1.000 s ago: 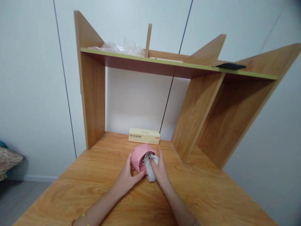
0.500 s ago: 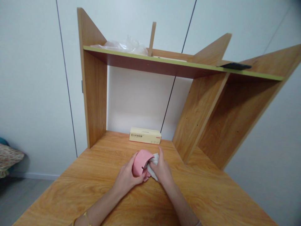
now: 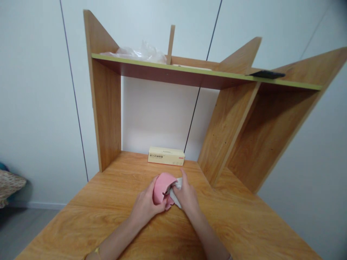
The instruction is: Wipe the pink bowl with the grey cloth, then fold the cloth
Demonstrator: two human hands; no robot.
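A pink cup-like object (image 3: 162, 185) lies tipped on the wooden desk (image 3: 108, 202), its opening facing me. My left hand (image 3: 144, 207) wraps around its left side and holds it. My right hand (image 3: 186, 196) is closed on a grey cloth (image 3: 176, 185) and presses it into the pink object's opening. Both hands sit close together near the middle of the desk.
A long beige box (image 3: 166, 156) lies at the back of the desk against the wall. A wooden shelf (image 3: 173, 70) runs overhead, with crumpled clear plastic (image 3: 138, 54) on its left and a dark flat object (image 3: 267, 74) on its right. Angled wooden panels (image 3: 230, 126) stand to the right.
The pink object has been turned and tipped lower between my hands, and the cloth has gone deeper into it, so less cloth shows.
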